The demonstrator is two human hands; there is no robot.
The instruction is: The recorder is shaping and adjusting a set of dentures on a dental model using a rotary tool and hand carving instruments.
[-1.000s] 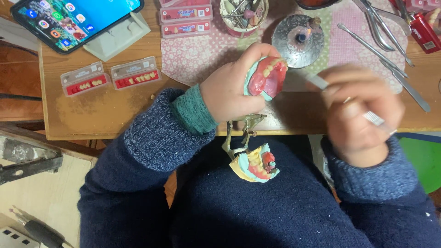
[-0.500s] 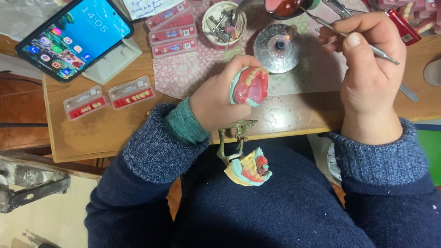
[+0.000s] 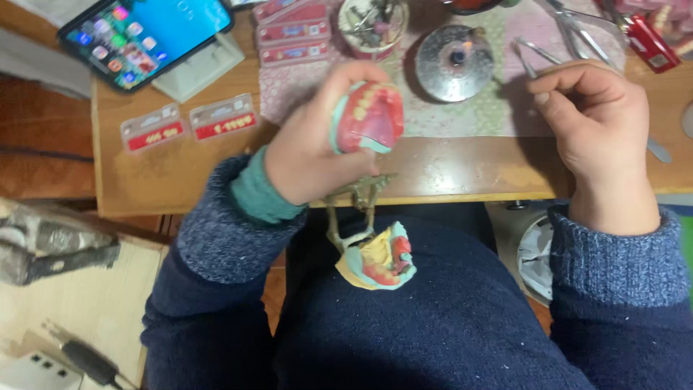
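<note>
Denture model (image 3: 368, 115) held over table edge (image 3: 462, 193)

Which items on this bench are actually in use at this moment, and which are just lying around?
In use:
- red wax denture model with yellowish teeth, held in the left hand
- thin metal hand instrument, pinched in the right hand
- hinged metal frame with the second pink-and-yellow model, hanging below

Lying about:
- smartphone with lit screen
- two small red-and-clear tooth cards
- round metal lidded burner
- cup of small tools

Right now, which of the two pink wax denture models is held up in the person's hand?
The upper pink wax denture model, gripped by the left hand; the other hangs below.
</note>
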